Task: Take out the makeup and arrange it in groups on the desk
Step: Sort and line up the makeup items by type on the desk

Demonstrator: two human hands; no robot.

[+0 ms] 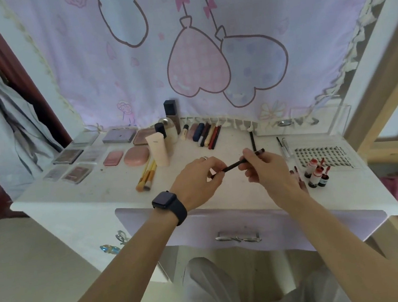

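Note:
Both hands hold a thin black makeup pencil (234,165) above the middle of the white desk (98,187). My left hand (200,179), with a ring and a dark watch, pinches its lower left end. My right hand (263,168) grips its upper right end. Groups lie on the desk: eyeshadow palettes (69,157) at the left, two pink compacts (125,156), yellow-handled brushes (147,175), a cream tube (158,149) and bottles (170,124), lipsticks and pens (203,135) at the back, small red-capped bottles (316,174) at the right.
A false-lash card (325,158) lies at the right, with two thin pens (284,147) and a black pencil (253,141) beside it. A clear acrylic box (301,121) stands at the back right. The lilac drawer (236,228) sits below the desk edge. A printed curtain hangs behind.

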